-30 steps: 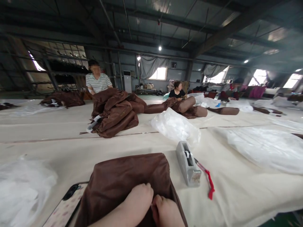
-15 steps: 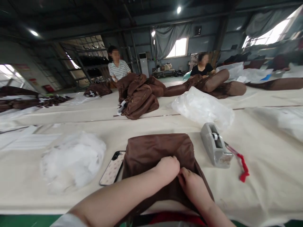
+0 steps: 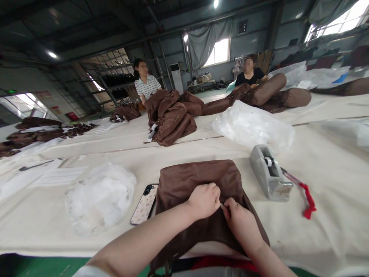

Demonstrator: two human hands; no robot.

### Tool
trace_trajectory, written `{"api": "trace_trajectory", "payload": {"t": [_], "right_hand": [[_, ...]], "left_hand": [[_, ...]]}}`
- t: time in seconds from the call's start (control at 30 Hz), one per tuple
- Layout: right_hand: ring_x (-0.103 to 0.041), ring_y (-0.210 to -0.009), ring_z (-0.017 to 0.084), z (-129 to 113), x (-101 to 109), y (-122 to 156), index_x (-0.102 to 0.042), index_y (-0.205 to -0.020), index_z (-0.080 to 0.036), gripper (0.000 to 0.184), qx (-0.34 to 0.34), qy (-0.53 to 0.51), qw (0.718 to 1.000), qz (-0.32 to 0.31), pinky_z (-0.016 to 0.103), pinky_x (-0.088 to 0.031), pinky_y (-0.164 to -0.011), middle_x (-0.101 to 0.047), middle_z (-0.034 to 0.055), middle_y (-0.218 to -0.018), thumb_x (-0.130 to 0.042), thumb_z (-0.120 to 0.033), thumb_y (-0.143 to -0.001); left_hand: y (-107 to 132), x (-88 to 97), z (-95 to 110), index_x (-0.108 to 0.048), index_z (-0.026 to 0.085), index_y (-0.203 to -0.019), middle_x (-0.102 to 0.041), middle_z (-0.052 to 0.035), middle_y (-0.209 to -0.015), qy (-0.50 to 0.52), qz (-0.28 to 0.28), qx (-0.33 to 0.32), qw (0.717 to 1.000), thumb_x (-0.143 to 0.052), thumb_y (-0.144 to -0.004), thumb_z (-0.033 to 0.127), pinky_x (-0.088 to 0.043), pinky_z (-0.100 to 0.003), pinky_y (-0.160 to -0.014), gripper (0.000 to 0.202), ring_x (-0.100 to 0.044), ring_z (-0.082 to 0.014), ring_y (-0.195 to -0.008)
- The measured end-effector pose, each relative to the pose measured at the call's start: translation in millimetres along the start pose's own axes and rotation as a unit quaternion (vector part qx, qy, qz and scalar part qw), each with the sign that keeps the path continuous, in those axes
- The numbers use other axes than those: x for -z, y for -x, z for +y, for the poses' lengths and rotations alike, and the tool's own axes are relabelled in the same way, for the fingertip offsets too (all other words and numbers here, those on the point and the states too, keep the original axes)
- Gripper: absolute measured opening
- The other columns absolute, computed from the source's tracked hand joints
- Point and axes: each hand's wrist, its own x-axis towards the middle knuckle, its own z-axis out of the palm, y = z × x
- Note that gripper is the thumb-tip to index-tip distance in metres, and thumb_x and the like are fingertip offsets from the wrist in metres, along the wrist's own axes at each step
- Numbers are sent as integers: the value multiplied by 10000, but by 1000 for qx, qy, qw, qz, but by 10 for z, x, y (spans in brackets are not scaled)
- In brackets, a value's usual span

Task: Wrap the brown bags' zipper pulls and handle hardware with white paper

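The left hand (image 3: 204, 200) and right hand (image 3: 240, 221) are meeting fingertip to fingertip, each grip pinching narrowly on the folded brown soft garment (image 3: 198, 177), which is lying on the cream cloth-covered bench (image 3: 331, 184) between a patterned-case phone (image 3: 144, 204) and a grey tape dispenser (image 3: 269, 173).

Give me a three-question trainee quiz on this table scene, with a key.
1. Which thing lies just beside the left edge of the brown garment? A) a phone B) a mug C) a stapler
2. True or false: the left hand and right hand both rest on the brown garment, fingers curled and meeting.
3. Fill in: the red-ended item lies on the table just right of the grey ____.
Key: 1 A; 2 true; 3 tape dispenser.
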Motion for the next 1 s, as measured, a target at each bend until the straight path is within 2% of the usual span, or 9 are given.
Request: {"api": "trace_trajectory", "payload": {"t": [0.1, 0.23, 0.37, 0.5, 0.67, 0.83, 1.0], "right_hand": [[-645, -610, 197, -15, 27, -38, -488, -808, -217, 111, -16, -2, 1000, -5, 286, -321, -516, -650, 15, -679, -480, -236, -918], [-646, -634, 204, -26, 62, -55, -495, -811, -215, 95, -22, -6, 1000, -18, 289, -322, -535, -665, 26, -711, -497, -231, -904], [-654, -685, 208, -26, 93, -50, -498, -814, -208, 98, -23, -24, 999, -29, 287, -340, -564, -679, 43, -756, -479, -220, -909], [-661, -710, 204, -20, 104, -63, -497, -821, -196, 94, -31, -32, 998, -41, 278, -337, -554, -684, 60, -776, -450, -160, -894], [-657, -645, 192, -38, 79, -107, -489, -806, -192, 106, -43, -21, 998, -33, 273, -315, -513, -671, 54, -716, -466, -217, -907], [-642, -615, 193, -39, 71, -125, -478, -795, -198, 112, -39, -2, 999, -30, 275, -303, -501, -660, 49, -701, -494, -234, -900], [-628, -649, 179, 24, 75, -48, -496, -795, -207, 70, 9, -50, 999, -17, 272, -350, -562, -650, 20, -716, -489, -185, -862]], "left_hand": [[-30, 25, -45, -607, 190, -881, -614, -28, -887, 27, -17, -15, 999, -492, -877, 262, -504, -301, -706, 136, -611, -177, -786], [-124, 64, -57, -662, 173, -844, -644, -48, -831, 3, -85, -53, 995, -557, -861, 319, -511, -322, -685, 180, -635, -210, -776], [-204, 83, 97, -669, 120, -775, -640, -86, -756, -72, -145, -119, 980, -545, -839, 147, -510, -322, -588, 142, -641, -230, -716], [-174, 44, 255, -652, 96, -838, -613, -114, -798, -114, -139, -125, 976, -494, -841, 75, -491, -309, -505, 160, -627, -229, -689], [-129, 68, 178, -626, 106, -856, -601, -97, -825, -111, -118, -155, 975, -508, -851, 126, -510, -323, -642, 120, -611, -214, -763], [-111, 115, 67, -593, 140, -881, -608, -75, -887, -58, -107, -91, 988, -513, -861, 268, -506, -339, -723, 153, -605, -215, -819], [-27, 1, 105, -539, 164, -906, -579, -66, -938, -30, -82, -7, 996, -523, -827, 249, -500, -349, -755, 117, -577, -219, -861]]}}
